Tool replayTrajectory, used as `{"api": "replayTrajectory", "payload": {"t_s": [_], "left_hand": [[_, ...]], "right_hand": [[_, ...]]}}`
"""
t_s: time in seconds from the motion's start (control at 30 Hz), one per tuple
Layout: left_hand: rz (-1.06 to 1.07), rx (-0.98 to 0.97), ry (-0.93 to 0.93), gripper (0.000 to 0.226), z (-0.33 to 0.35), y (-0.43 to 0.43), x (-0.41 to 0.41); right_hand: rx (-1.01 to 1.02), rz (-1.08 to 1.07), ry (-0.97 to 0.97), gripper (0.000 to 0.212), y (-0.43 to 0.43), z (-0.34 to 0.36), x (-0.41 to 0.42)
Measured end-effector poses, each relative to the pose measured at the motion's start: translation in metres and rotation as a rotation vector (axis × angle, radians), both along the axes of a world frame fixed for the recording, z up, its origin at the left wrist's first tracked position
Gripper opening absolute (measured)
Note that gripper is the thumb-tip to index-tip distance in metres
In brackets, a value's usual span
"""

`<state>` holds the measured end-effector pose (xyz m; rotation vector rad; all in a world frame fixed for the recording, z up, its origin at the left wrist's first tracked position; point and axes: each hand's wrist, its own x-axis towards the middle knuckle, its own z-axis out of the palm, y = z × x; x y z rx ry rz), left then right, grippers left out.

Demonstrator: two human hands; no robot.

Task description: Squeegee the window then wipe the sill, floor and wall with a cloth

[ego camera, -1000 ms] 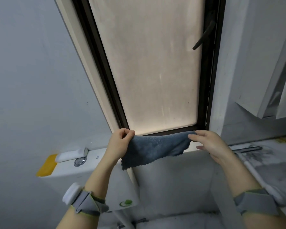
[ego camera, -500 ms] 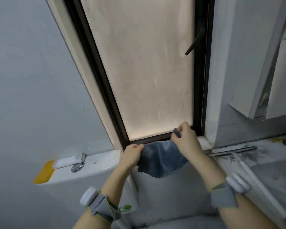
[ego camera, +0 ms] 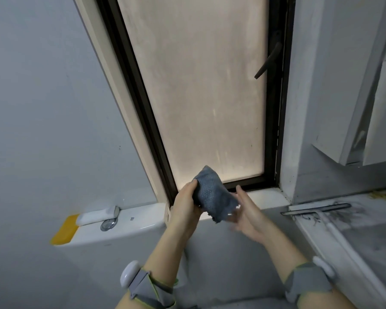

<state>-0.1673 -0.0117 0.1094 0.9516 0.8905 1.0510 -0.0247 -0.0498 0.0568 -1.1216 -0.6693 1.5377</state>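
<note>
A blue-grey cloth [ego camera: 212, 194], folded into a small wad, sits in front of the window's bottom left corner. My left hand [ego camera: 185, 206] grips its left side. On the other side my right hand [ego camera: 246, 211] lies against the cloth's lower edge with fingers spread and blurred; whether it grips is unclear. The frosted window pane [ego camera: 205, 90] in a dark frame rises behind. Below it runs the pale sill [ego camera: 266, 198]. A white squeegee [ego camera: 316, 208] lies on the ledge at the right, blade toward the window, apart from both hands.
A white toilet cistern [ego camera: 125, 226] with a flush button, a white bar and a yellow sponge [ego camera: 65, 229] stands at the left under the grey wall [ego camera: 42, 108]. A dark window handle [ego camera: 269, 60] sticks out at the right. White cabinets [ego camera: 352, 85] hang at the right.
The cloth was stretched wide between both hands; it is now bunched into a folded wad in my left hand. My right hand came in from the right and dropped beside the cloth.
</note>
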Motion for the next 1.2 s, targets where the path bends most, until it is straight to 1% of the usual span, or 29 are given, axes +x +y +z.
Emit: {"api": "replayTrajectory", "payload": {"t_s": [0.03,0.07,0.1,0.13,0.17,0.2,0.27,0.33,0.37,0.43,0.47,0.5,0.53,0.6,0.63,0.7,0.77,0.87,0.93,0.97,1.0,1.03,1.07,1.1,1.13,1.17,1.2], "left_hand": [[0.027,0.021,0.028,0.025,-0.001,-0.001,0.001],[0.062,0.039,0.068,0.023,-0.001,0.001,0.000],[0.098,0.051,0.117,0.020,-0.002,0.002,-0.002],[0.129,0.068,0.175,0.014,-0.005,0.003,-0.006],[0.154,0.090,0.220,0.009,-0.008,0.005,-0.011],[0.165,0.115,0.264,0.014,-0.011,0.006,-0.015],[0.127,0.190,0.346,0.029,-0.019,0.010,-0.024],[0.074,0.295,0.511,0.032,-0.024,0.013,-0.029],[0.066,0.358,0.622,0.029,-0.027,0.015,-0.031],[0.069,0.458,0.802,0.018,-0.029,0.017,-0.034],[0.068,0.492,0.851,0.014,-0.029,0.018,-0.036],[0.059,0.512,0.873,0.011,-0.029,0.019,-0.039],[0.025,0.508,0.876,0.009,-0.028,0.019,-0.040],[-0.050,0.433,0.812,0.003,-0.023,0.018,-0.047],[-0.057,0.412,0.783,0.004,-0.018,0.017,-0.050],[0.041,0.457,0.735,0.007,-0.001,0.022,-0.057],[0.185,0.547,0.609,0.010,0.035,0.021,-0.061],[0.339,0.695,0.434,0.014,0.098,0.019,-0.082],[0.412,0.777,0.381,0.012,0.121,0.020,-0.100],[0.463,0.786,0.385,0.012,0.120,0.026,-0.112],[0.492,0.749,0.413,0.012,0.110,0.036,-0.119],[0.512,0.663,0.463,0.011,0.088,0.054,-0.135],[0.521,0.550,0.561,0.010,0.055,0.072,-0.153],[0.489,0.352,0.720,0.013,0.014,0.080,-0.172],[0.444,0.210,0.898,0.021,-0.034,0.089,-0.191],[0.394,0.070,0.989,0.027,-0.075,0.081,-0.209],[0.366,0.015,0.977,0.026,-0.101,0.071,-0.217]], "right_hand": [[0.020,0.028,0.101,0.044,-0.003,-0.003,-0.004],[0.055,-0.020,0.191,0.043,-0.001,-0.003,-0.006],[0.087,-0.106,0.247,0.042,0.002,0.000,-0.008],[0.106,-0.201,0.242,0.046,0.004,0.003,-0.007],[0.113,-0.261,0.168,0.051,0.007,0.007,-0.005],[0.126,-0.286,0.071,0.055,0.009,0.010,-0.002],[0.140,-0.228,-0.156,0.061,0.011,0.015,0.005],[0.128,-0.136,-0.443,0.061,0.011,0.018,0.008],[0.115,-0.124,-0.616,0.056,0.014,0.017,0.007],[0.101,-0.182,-0.919,0.036,0.017,0.016,0.002],[0.097,-0.218,-1.025,0.025,0.018,0.016,-0.001],[0.103,-0.248,-1.084,0.019,0.019,0.016,-0.003],[0.111,-0.268,-1.105,0.016,0.017,0.016,-0.004],[0.168,-0.252,-1.064,0.012,0.017,0.025,-0.008],[0.206,-0.241,-1.039,0.011,0.017,0.033,-0.010],[0.327,-0.268,-1.017,0.011,0.022,0.056,-0.022],[0.514,-0.391,-0.969,0.013,0.024,0.092,-0.033],[0.778,-0.499,-0.759,0.014,0.030,0.152,-0.055],[0.896,-0.558,-0.656,0.015,0.040,0.170,-0.074],[0.922,-0.574,-0.611,0.014,0.051,0.168,-0.089],[0.922,-0.579,-0.590,0.014,0.060,0.158,-0.101],[0.865,-0.530,-0.598,0.015,0.076,0.137,-0.115],[0.744,-0.423,-0.641,0.017,0.092,0.106,-0.127],[0.540,-0.271,-0.778,0.023,0.103,0.067,-0.135],[0.345,-0.112,-0.920,0.032,0.111,0.023,-0.134],[0.138,0.031,-1.048,0.036,0.105,-0.016,-0.127],[0.009,0.057,-1.097,0.035,0.108,-0.048,-0.116]]}}
